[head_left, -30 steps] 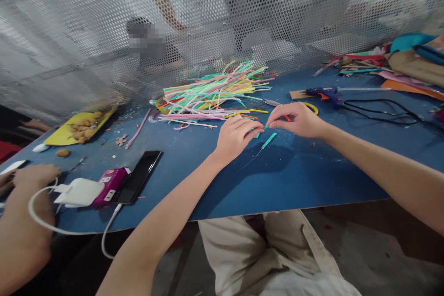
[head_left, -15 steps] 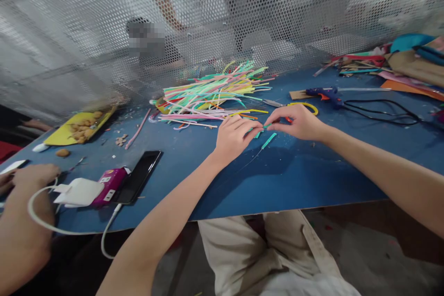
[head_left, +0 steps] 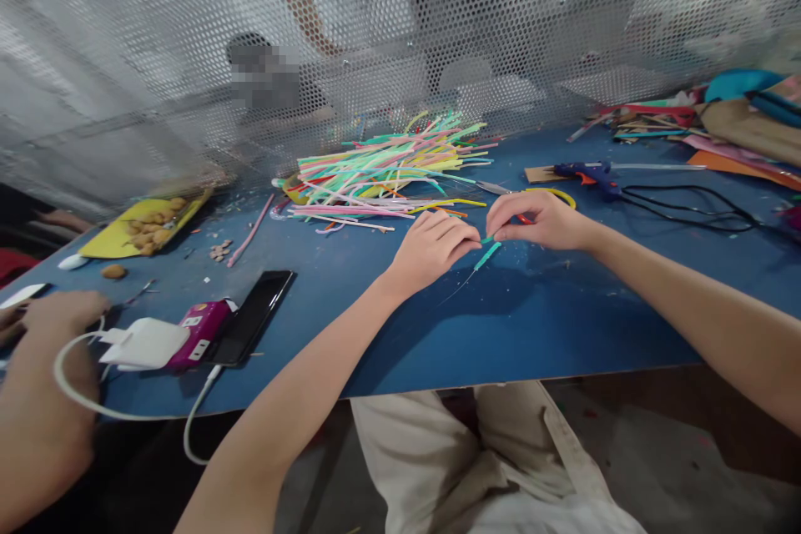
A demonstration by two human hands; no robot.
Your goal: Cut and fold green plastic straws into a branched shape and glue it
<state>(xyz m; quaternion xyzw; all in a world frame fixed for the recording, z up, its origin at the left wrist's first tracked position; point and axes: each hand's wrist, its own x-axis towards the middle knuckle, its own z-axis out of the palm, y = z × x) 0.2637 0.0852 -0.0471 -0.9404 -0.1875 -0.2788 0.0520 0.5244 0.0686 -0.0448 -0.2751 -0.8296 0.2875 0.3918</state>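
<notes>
My left hand (head_left: 435, 249) and my right hand (head_left: 541, 219) meet fingertip to fingertip above the blue table. Both are closed in a pinch on a small teal-green pipe cleaner (head_left: 487, 256). Part of it hangs below the fingers, with a thin bare wire trailing toward the lower left. The fingers hide the portion between them. Just behind my right hand lie scissors with yellow and red handles (head_left: 568, 198). Beyond both hands spreads a pile of pastel pipe cleaners (head_left: 388, 167).
A blue glue gun (head_left: 591, 175) with a black cord lies at right. At left are a black phone (head_left: 256, 317), a purple power block (head_left: 198, 332) with a white charger, and a yellow tray (head_left: 103, 242) of brown lumps. Another person's arm (head_left: 53, 384) rests at far left. Perforated metal stands behind.
My hands have shifted slightly to the right, fingertips still close together. The hanging teal piece now reaches up to my right fingertips; before, a small gap showed below them.
</notes>
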